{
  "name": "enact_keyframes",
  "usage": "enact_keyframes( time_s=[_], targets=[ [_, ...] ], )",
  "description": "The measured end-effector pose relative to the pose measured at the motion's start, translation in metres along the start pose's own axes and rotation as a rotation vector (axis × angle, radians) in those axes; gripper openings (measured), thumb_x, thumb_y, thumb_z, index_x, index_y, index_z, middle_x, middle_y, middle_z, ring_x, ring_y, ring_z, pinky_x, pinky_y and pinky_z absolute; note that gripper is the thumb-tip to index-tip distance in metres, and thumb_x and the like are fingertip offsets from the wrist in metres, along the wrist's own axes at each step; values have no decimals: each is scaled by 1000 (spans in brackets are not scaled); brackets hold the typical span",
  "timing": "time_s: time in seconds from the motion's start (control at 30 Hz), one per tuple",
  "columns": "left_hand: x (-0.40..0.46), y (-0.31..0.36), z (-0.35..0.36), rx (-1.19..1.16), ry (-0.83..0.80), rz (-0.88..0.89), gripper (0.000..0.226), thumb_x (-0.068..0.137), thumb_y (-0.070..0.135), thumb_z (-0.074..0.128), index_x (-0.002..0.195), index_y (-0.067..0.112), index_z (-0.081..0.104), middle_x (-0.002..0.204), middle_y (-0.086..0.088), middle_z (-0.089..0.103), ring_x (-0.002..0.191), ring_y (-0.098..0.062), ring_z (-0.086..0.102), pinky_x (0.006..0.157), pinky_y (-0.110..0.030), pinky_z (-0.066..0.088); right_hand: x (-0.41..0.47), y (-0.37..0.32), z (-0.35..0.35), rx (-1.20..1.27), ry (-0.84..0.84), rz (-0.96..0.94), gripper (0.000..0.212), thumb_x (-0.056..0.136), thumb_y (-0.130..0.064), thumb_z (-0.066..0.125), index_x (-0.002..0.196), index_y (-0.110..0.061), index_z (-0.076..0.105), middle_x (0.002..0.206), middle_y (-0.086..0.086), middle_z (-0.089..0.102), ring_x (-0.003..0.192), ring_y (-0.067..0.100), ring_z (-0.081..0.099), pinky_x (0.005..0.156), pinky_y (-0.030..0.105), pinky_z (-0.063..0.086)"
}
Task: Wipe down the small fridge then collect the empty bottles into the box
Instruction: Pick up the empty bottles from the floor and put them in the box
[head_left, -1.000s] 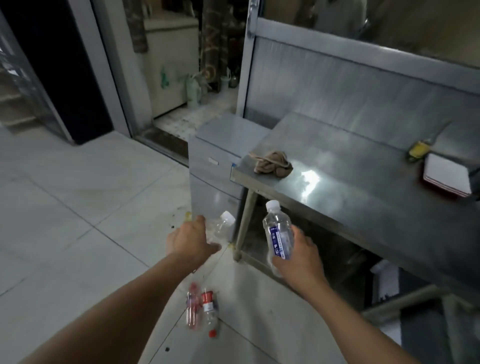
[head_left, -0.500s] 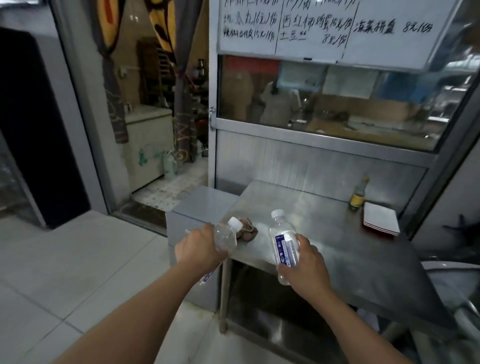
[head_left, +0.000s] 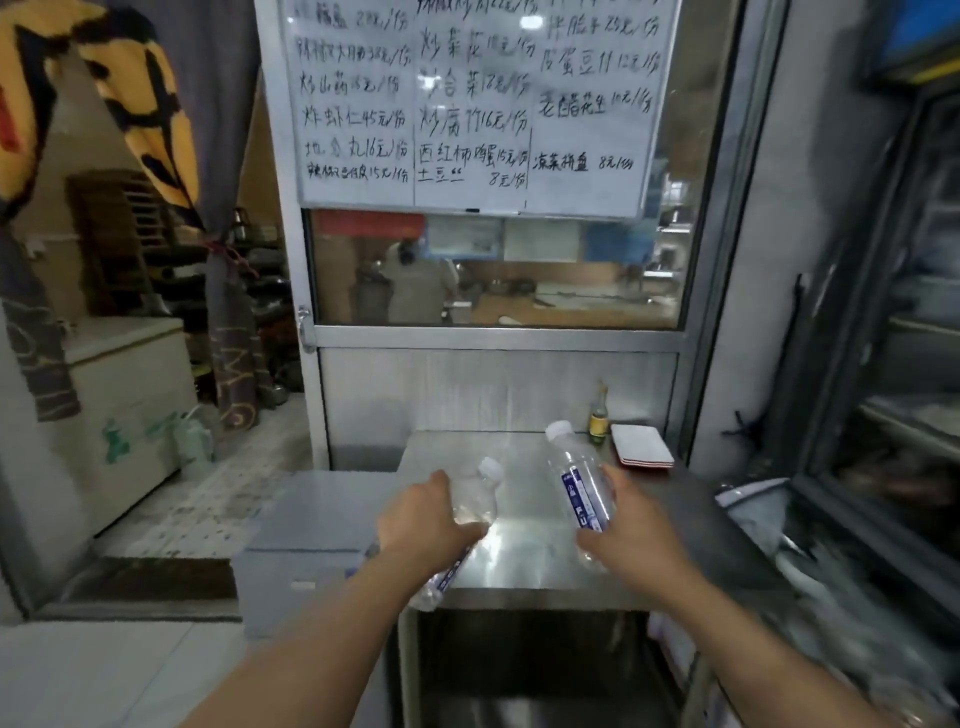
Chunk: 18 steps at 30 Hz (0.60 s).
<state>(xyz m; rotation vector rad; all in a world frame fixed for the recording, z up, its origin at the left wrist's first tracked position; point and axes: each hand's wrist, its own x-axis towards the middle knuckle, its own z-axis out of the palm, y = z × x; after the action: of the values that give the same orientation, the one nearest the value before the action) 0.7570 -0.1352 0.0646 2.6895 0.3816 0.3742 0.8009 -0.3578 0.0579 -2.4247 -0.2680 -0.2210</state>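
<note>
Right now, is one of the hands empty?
No, the left hand grips a clear bottle and the right hand grips a blue-labelled bottle, both over the steel table.

Two clear plastic bottles (head_left: 475, 499) (head_left: 579, 480), one sauce bottle (head_left: 599, 415), one plate stack (head_left: 641, 446), one whiteboard (head_left: 472, 104).

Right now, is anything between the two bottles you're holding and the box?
Cannot tell: no box is in view. The left hand and right hand each grip a bottle above the steel table.
</note>
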Motion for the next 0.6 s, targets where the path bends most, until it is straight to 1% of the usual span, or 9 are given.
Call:
enact_keyframes(
  time_s=[0.07,0.13,0.17,0.23,0.3,0.37,0.43,0.5,0.6],
  targets=[
    [1,-5,-5,10,-29,81,59,71,59,63,112,21,46,100,1,63,89,-21,61,70,-30,48,-19,-8,-3,-17,52,49,79,69,-29,73,137,-29,34,118,3,58,102,22,57,81,31,48],
    [-3,-6,-7,27,-60,169,60,71,59,63,114,21,44,104,-1,63,93,-22,60,69,-30,45,-44,-15,-8,-33,110,111,74,67,-28,73,133,-29,38,114,1,61,98,21,58,79,30,48],
    [-6,-6,-9,17,-72,198,60,71,58,63,114,21,44,104,-1,63,94,-22,60,69,-30,44,-55,-18,-10,-33,132,130,73,66,-27,73,131,-29,40,114,0,62,98,21,59,81,32,50],
    [-15,-4,-14,-28,-110,263,58,70,55,64,114,22,45,104,-2,62,95,-23,60,70,-31,45,-84,-26,-16,-33,188,184,71,65,-25,73,130,-26,43,115,1,62,100,22,60,84,35,51],
    [-25,2,-15,-70,-156,327,58,71,52,66,117,22,46,107,-2,62,97,-23,59,76,-33,48,-114,-31,-24,-65,236,228,70,66,-23,73,131,-22,45,117,3,63,103,23,59,86,34,50],
    [-40,15,-13,-93,-191,377,58,72,51,66,118,22,47,109,-1,64,99,-23,60,81,-34,50,-144,-30,-35,-117,273,285,72,67,-23,74,132,-20,44,117,4,62,106,24,58,83,29,47],
    [-56,30,-9,-92,-218,427,55,72,51,66,117,24,51,111,-1,65,100,-23,61,79,-32,51,-175,-28,-48,-126,321,355,71,65,-22,74,130,-22,45,114,2,61,104,24,58,78,27,45],
    [-75,48,-3,-110,-258,498,53,71,51,67,115,24,54,109,-1,65,98,-22,61,74,-30,50,-209,-23,-62,-117,366,418,69,64,-21,73,127,-23,45,111,1,61,99,22,59,80,32,50],
    [-115,79,4,-135,-326,606,55,71,54,68,114,25,53,107,1,64,97,-22,61,77,-32,51,-268,-13,-83,-135,435,515,64,65,-23,74,122,-26,45,108,-1,61,92,19,60,81,39,53]
  ],
)
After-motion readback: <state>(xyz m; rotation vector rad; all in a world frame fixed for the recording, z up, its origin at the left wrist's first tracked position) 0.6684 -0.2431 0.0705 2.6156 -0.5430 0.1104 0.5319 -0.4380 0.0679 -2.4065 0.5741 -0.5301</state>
